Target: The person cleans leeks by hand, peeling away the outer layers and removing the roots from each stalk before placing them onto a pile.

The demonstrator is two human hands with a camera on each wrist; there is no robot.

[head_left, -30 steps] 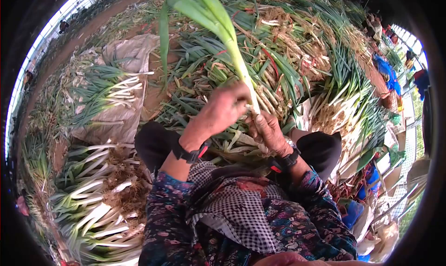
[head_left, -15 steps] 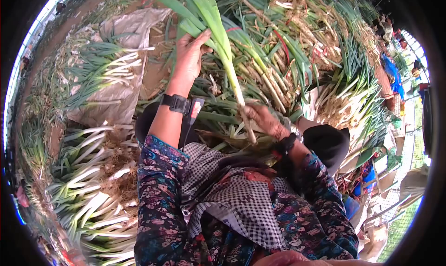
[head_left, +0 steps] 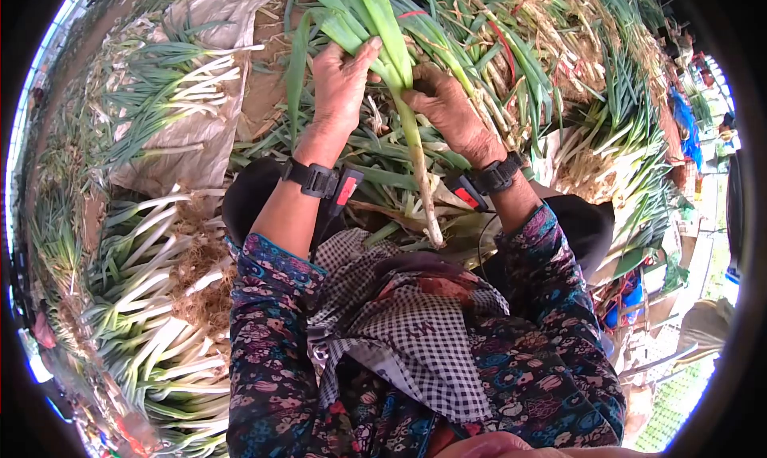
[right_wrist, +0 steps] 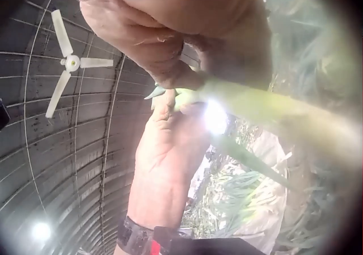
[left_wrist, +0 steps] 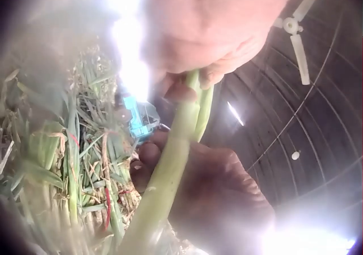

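Note:
In the head view a single leek (head_left: 413, 138) hangs at a slant before the lap, green leaves up and pale root end down. My left hand (head_left: 339, 86) pinches it between thumb and fingers where the leaves spread. Close beside it, my right hand (head_left: 455, 114) holds the same leaf base from the other side, thumb across the stalk. The bare lower stalk dangles below both hands. From the left wrist, the green stalk (left_wrist: 164, 187) runs between the two hands. In the right wrist view, my left hand (right_wrist: 167, 158) meets the leek under the right fingers.
Leeks with roots lie piled at the left (head_left: 160, 298). Several trimmed-looking leeks (head_left: 192, 90) rest on a pale sheet (head_left: 180, 166). Loose leaves and stalks cover the ground ahead, with another leek heap (head_left: 631, 178) at the right.
My left hand has gone from the lower stalk up to the leaves. My right hand has slid up from the root end to the leaf base, leaving the lower stalk bare.

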